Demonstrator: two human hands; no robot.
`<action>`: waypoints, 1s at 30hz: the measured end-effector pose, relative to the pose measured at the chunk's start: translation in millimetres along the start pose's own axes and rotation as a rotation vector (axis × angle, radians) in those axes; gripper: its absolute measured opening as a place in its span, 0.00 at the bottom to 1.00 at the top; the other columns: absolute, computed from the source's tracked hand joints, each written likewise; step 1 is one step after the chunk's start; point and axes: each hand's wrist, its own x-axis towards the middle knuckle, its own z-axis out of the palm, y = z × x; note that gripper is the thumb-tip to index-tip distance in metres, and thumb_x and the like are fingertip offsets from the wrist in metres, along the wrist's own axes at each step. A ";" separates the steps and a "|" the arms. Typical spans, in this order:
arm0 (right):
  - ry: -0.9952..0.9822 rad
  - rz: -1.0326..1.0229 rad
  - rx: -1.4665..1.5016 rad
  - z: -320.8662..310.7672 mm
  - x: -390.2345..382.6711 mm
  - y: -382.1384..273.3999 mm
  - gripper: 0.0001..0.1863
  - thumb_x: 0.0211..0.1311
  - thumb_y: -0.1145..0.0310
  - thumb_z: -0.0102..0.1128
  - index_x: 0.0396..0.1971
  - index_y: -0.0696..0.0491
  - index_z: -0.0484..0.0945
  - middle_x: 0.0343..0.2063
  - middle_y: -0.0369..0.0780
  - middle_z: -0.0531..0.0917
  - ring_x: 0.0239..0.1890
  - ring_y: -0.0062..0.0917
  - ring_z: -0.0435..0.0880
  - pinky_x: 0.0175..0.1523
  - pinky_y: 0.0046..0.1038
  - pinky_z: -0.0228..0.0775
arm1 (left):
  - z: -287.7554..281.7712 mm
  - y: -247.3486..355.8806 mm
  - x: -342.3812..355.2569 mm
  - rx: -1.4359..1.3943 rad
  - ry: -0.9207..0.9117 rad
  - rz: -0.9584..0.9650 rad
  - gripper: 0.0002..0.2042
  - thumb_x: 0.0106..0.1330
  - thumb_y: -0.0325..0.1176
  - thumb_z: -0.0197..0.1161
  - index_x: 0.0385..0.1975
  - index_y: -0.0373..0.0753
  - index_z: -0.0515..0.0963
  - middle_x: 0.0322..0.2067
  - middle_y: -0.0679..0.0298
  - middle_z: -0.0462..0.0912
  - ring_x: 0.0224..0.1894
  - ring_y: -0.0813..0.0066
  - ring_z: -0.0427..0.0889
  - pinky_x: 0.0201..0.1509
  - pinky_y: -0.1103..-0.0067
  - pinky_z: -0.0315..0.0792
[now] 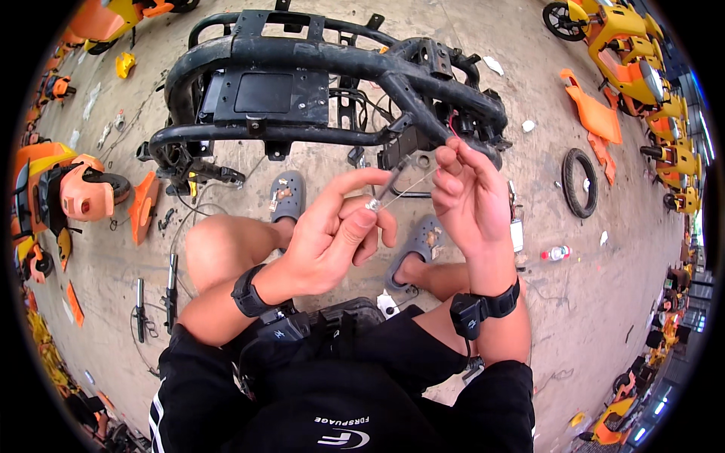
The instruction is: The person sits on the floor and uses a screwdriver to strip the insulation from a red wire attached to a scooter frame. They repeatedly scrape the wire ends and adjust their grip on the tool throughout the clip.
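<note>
My left hand (pixel 343 226) pinches a small silver metal piece (pixel 372 204) between thumb and fingers. A dark, thin rod-like part (pixel 391 180) rises from it beside the index finger. From the same spot a thin pale wire (pixel 408 186) slants up to my right hand (pixel 474 192), whose curled fingers close on its other end. A short red wire (pixel 452 127) shows just above the right fingertips; whether they touch it I cannot tell. Beyond both hands lies a black tubular scooter frame (pixel 302 57), with a dark box-shaped part (pixel 402 147) on its near side.
Orange-yellow scooters (pixel 623 53) line the right side, and another scooter (pixel 64 189) stands at left. A loose tyre (pixel 580 183), orange panels (pixel 593 113) and a bottle (pixel 556 253) lie at right. Two dark shock absorbers (pixel 171 291) rest on the floor at left.
</note>
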 end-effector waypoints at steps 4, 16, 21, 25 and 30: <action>0.005 0.083 -0.070 -3.6 8.1 -4.8 0.13 0.76 0.66 0.44 0.47 0.57 0.74 0.34 0.39 0.82 0.30 0.24 0.82 0.33 0.22 0.75 | -0.7 -5.5 -3.1 0.229 -0.141 0.012 0.13 0.75 0.33 0.53 0.52 0.36 0.61 0.30 0.59 0.82 0.24 0.80 0.78 0.27 0.86 0.66; 0.057 -0.106 -0.717 18.6 4.8 16.0 0.06 0.72 0.70 0.51 0.40 0.57 0.71 0.29 0.43 0.83 0.27 0.25 0.83 0.34 0.25 0.76 | -23.7 -13.0 17.1 1.098 -0.130 -0.185 0.07 0.68 0.31 0.60 0.39 0.33 0.76 0.19 0.53 0.81 0.26 0.52 0.83 0.29 0.67 0.74; 0.148 -0.222 -0.586 17.5 -2.3 32.3 0.05 0.72 0.71 0.51 0.41 0.56 0.71 0.25 0.41 0.80 0.23 0.25 0.79 0.30 0.26 0.72 | -32.5 -12.3 26.3 0.877 0.110 -0.086 0.07 0.69 0.30 0.59 0.39 0.32 0.77 0.20 0.53 0.81 0.21 0.59 0.82 0.27 0.70 0.73; 0.160 -0.193 -0.465 19.2 -9.3 27.5 0.04 0.70 0.71 0.51 0.38 0.54 0.72 0.20 0.37 0.75 0.20 0.21 0.73 0.24 0.23 0.64 | -25.5 6.2 27.1 0.231 0.103 -0.413 0.08 0.73 0.30 0.56 0.44 0.32 0.74 0.20 0.62 0.78 0.14 0.80 0.72 0.17 0.80 0.64; 0.260 -0.003 -0.218 10.4 -3.8 36.8 0.03 0.68 0.69 0.52 0.36 0.53 0.71 0.17 0.31 0.66 0.17 0.17 0.63 0.21 0.20 0.54 | -12.8 11.8 16.0 -0.038 0.077 -0.350 0.11 0.75 0.34 0.55 0.45 0.31 0.73 0.20 0.67 0.75 0.13 0.83 0.70 0.14 0.84 0.61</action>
